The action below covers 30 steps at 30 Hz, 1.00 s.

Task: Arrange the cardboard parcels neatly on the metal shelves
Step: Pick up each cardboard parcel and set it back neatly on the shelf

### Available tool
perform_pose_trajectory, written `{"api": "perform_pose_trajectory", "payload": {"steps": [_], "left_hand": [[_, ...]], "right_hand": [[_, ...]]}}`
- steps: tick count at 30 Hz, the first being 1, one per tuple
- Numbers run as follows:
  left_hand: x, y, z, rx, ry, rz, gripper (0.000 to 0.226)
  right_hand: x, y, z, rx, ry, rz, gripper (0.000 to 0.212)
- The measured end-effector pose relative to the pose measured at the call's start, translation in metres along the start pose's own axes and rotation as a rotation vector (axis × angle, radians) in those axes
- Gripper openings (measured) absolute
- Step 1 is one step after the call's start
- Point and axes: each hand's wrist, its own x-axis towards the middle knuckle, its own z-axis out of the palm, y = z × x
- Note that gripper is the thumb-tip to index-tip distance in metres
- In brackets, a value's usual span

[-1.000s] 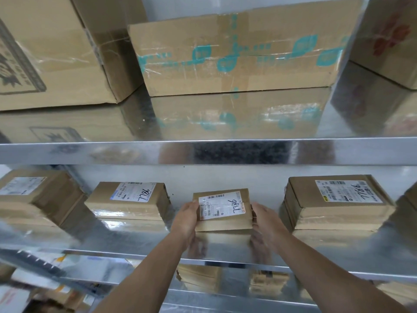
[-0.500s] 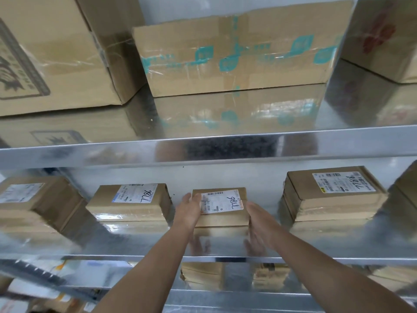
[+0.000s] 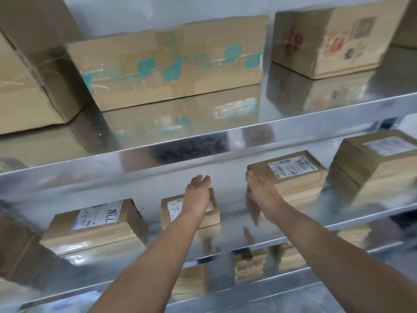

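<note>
A small cardboard parcel with a white label lies on the middle metal shelf. My left hand hovers above it with straight fingers and holds nothing. My right hand is open too, its fingertips at the left edge of a stack of labelled parcels. Whether it touches the stack is unclear. Another labelled parcel lies to the left, and a taller stack stands at the far right.
The upper shelf carries a long box with teal tape, a large box at the left and a box with red print at the right. More parcels lie on the shelf below.
Both hands have let go of the small parcel, which stays on the shelf. They have lifted and shifted right toward the neighbouring stack. The view has swung left and tilted.
</note>
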Motion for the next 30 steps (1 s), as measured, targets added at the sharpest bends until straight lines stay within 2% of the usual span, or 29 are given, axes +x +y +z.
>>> {"api": "perform_pose_trajectory", "payload": {"steps": [7,12,15,17,20,21,23,27,30], "left_hand": [[0.006,0.014,0.062,0.037,-0.026,0.018,0.043],[0.008,0.021,0.111,0.054,-0.011,-0.083,0.048],[0.011,0.026,0.140,-0.036,-0.020,-0.153,0.053],[0.012,0.027,0.155,-0.131,0.001,-0.209,0.057],[0.007,0.028,0.175,-0.259,0.073,-0.284,0.063],[0.005,0.029,0.183,-0.307,0.090,-0.299,0.063],[-0.001,0.030,0.192,-0.399,0.098,-0.306,0.057],[-0.004,0.026,0.205,-0.511,0.059,-0.266,0.057],[-0.004,0.019,0.207,-0.542,0.060,-0.266,0.063]], "right_hand": [[0.008,-0.017,-0.084,-0.038,0.173,-0.093,0.049],[0.031,-0.015,-0.153,-0.113,0.264,-0.088,0.041],[0.057,-0.005,-0.196,-0.088,0.260,-0.020,0.043],[0.073,0.003,-0.217,-0.056,0.213,0.039,0.048],[0.096,0.023,-0.240,0.089,0.089,0.206,0.068],[0.101,0.030,-0.249,0.116,0.040,0.238,0.068],[0.110,0.041,-0.256,0.159,-0.032,0.277,0.051],[0.123,0.053,-0.262,0.182,-0.140,0.315,0.042],[0.132,0.060,-0.257,0.171,-0.186,0.317,0.050]]}}
